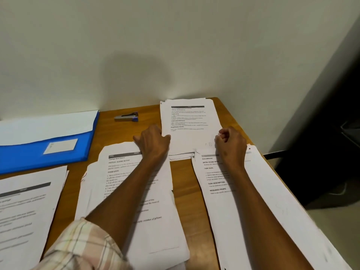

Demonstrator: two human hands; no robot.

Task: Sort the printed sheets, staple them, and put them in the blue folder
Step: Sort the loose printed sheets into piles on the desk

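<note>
both hands reach to the far stack (pixel 190 121) of printed sheets at the back of the desk (pixel 181 176), against the wall. the left hand (pixel 153 142) lies at the stack's near left edge, fingers bent down over it; whether the grip has hold of a sheet i cannot tell. the right hand (pixel 230 143) is curled at the stack's near right corner, its grip closed on the top sheet's edge between thumb and fingers.

under the left forearm lies a middle pile (pixel 120 191), headed "initial scene setup". under the right forearm lies a right pile (pixel 253 191), running to the desk's edge. well to the left of the left grip lies a left pile (pixel 25 211). beyond it sits the blue folder (pixel 48 145), open, with a white label and a white sheet inside. the stapler (pixel 126 116) rests on the desk just beyond and left of the left grip, between folder and far stack, untouched. a checked sleeve (pixel 83 248) covers the left upper arm.
</note>
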